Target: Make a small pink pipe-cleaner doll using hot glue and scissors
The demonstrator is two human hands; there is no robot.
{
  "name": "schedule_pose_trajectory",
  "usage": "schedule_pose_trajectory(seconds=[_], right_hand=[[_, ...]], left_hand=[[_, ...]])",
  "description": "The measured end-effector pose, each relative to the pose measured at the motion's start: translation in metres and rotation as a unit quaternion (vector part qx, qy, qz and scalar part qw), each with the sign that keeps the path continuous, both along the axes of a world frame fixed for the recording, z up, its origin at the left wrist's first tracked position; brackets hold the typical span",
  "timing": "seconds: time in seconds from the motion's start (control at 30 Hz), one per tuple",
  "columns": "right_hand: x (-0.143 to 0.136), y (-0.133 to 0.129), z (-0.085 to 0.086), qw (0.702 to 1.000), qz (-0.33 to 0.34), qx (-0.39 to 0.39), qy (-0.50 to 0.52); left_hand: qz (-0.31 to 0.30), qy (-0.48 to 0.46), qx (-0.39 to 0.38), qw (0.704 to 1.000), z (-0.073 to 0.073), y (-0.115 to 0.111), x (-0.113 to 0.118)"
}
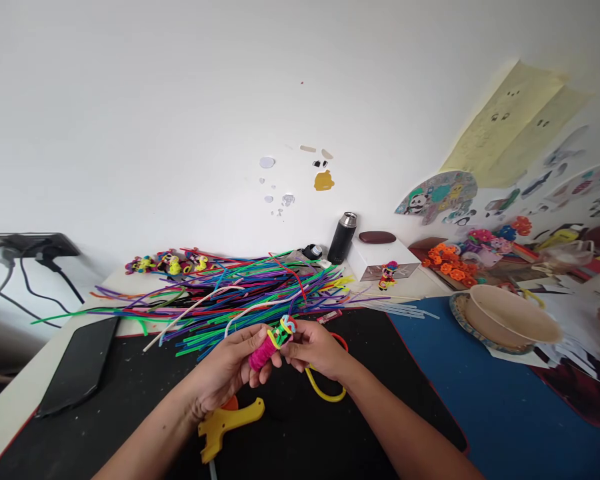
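A small pipe-cleaner doll (263, 352) with a wound magenta body, a yellow band and a green, red and light-blue top is held above the black mat. My left hand (233, 360) is closed around its body, thumb on top. At its upper end, my right hand (313, 348) pinches the doll's side; what lies between those fingertips is partly hidden. Beneath my left wrist lies a yellow tool (230, 423), which looks like a hot glue gun with a translucent stick at its end. A yellow loop (327, 398) rests under my right hand.
Loose pipe cleaners (250, 293) spread behind my hands. Finished dolls (173, 262) lie back left; another doll (389, 275) stands by a white box (380, 257). Also around are a black flask (343, 239), clear sticks (405, 309), a bowl (510, 317) and a phone-like black slab (80, 363).
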State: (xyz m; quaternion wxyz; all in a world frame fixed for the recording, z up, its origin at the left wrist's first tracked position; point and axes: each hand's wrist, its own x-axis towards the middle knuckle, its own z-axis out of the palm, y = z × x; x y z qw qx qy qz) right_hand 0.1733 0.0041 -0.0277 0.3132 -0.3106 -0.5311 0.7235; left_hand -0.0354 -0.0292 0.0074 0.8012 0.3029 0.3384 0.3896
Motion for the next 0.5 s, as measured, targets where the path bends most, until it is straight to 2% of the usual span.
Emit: schedule_pose_trajectory(seconds=[0.33,0.5], right_hand=[[0.0002,-0.0014,-0.0025,1.000,-0.019,-0.012,0.006],[0.0037,-0.0034,-0.0045,0.999,-0.033,-0.008,-0.013]], left_hand=[[0.027,0.016,0.006,0.999,0.0019,-0.0018,0.0017],[0.071,0.090,0.078,0.990,0.0022,0.0014,0.0006]])
